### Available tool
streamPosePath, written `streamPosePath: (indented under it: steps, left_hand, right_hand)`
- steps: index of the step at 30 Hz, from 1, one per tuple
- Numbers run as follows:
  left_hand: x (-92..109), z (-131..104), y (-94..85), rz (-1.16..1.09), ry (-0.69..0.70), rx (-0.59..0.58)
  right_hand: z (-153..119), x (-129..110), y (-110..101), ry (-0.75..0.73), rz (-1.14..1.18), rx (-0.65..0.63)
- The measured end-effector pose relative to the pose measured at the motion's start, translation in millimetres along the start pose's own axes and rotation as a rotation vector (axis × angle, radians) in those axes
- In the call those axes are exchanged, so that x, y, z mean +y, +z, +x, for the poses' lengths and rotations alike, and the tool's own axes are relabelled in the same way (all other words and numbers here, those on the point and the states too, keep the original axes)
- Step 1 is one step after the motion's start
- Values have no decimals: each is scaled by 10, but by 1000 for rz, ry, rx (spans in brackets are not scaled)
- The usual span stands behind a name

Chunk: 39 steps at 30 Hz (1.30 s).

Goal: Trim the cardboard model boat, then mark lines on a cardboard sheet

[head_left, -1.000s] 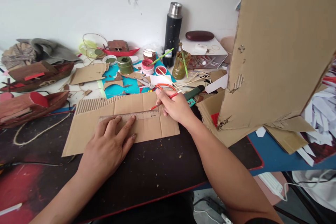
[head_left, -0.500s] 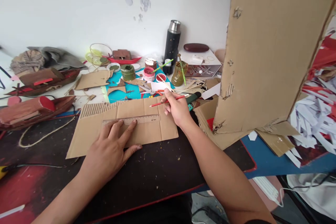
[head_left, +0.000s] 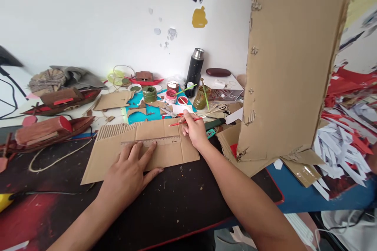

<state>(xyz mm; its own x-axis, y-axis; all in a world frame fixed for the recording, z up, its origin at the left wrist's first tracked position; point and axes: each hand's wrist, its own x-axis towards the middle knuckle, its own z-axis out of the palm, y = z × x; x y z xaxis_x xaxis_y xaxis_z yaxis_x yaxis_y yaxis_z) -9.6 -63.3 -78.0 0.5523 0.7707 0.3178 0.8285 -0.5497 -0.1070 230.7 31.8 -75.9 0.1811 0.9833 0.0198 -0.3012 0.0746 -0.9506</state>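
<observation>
My left hand (head_left: 129,170) lies spread, its fingertips pressing a clear ruler (head_left: 165,141) flat onto a creased piece of cardboard (head_left: 106,157). Corrugated ridges show along the cardboard's upper left edge. Pinched in my right hand (head_left: 194,129) is a red pencil (head_left: 176,124), its tip pointing left above the far part of the cardboard, beyond the ruler. Whether the tip touches the surface I cannot tell. A dark green-handled tool (head_left: 215,123) lies just right of that hand.
Brown model boats (head_left: 44,130) stand at left. Behind the cardboard are paint jars (head_left: 149,94), scissors (head_left: 169,110) and a black thermos (head_left: 194,66). A tall cardboard panel (head_left: 288,66) rises on the right, with white paper scraps (head_left: 341,153) beyond it.
The camera view has tilted up and turned slightly, so things on the table appear lower. Both hands keep nearly the same places over the ruler and cardboard.
</observation>
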Motion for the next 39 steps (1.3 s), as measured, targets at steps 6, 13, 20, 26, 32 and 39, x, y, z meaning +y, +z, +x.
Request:
streamPosePath:
  steps: [6,13,20,26,32,39]
  left_hand:
    - [-16,-10,54,-37,-13,9]
    - [5,-52,97,-21,-8,62]
    - [44,-84,60,-37,-11,58]
    - [96,-204,4,-46,20,53]
    - [38,-394,-58,-118,51,39]
    - [18,-574,-153,-140,48,60]
  right_hand:
    - [72,-100,184,4,-4,-38]
    - [160,20,386,16,35,-134]
    - [223,39,120,17,44,-136]
    - [226,58,112,34,1,-165]
    - [217,61,122,41,-31,-186]
    - [194,40,125,38,-51,-185]
